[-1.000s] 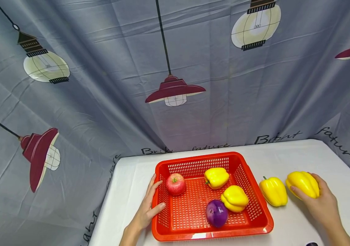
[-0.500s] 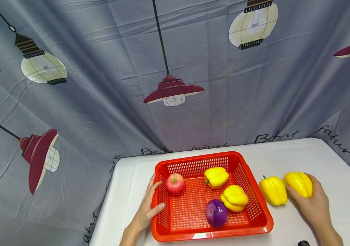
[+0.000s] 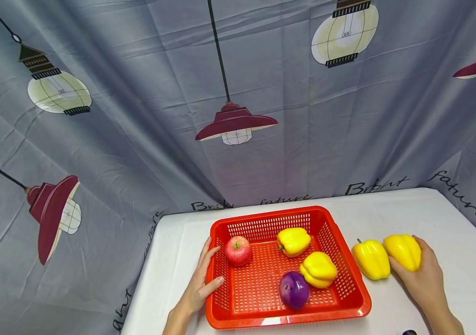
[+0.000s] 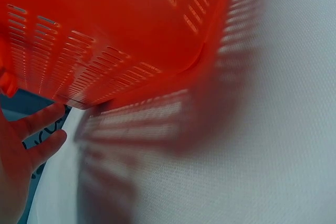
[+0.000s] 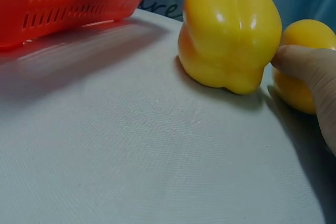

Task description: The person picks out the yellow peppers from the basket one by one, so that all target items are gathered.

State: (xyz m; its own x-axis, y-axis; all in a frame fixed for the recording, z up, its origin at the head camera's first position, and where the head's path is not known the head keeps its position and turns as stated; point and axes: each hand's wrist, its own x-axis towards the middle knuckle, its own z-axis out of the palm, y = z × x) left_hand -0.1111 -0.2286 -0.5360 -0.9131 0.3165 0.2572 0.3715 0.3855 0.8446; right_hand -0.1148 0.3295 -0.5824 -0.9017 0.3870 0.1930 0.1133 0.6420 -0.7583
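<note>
My left hand rests at the left rim of a red plastic basket, thumb and a finger over the edge. In the left wrist view, two straight fingers reach past the basket's slotted wall. My right hand holds a yellow bell pepper, thumb on its near left side, other fingers mostly hidden behind it. Close to its left, another yellow bell pepper lies on the table, and the right wrist view shows my thumb between the two. Inside the basket are a red apple, two yellow bell peppers and a round purple vegetable.
A white cloth covers the table. Behind it hangs a grey curtain printed with lamps and lettering. A small black object shows at the bottom edge, near my right forearm.
My right hand has moved left with the bell pepper, bringing it close beside the other one on the table. My left hand and the basket have stayed in place.
</note>
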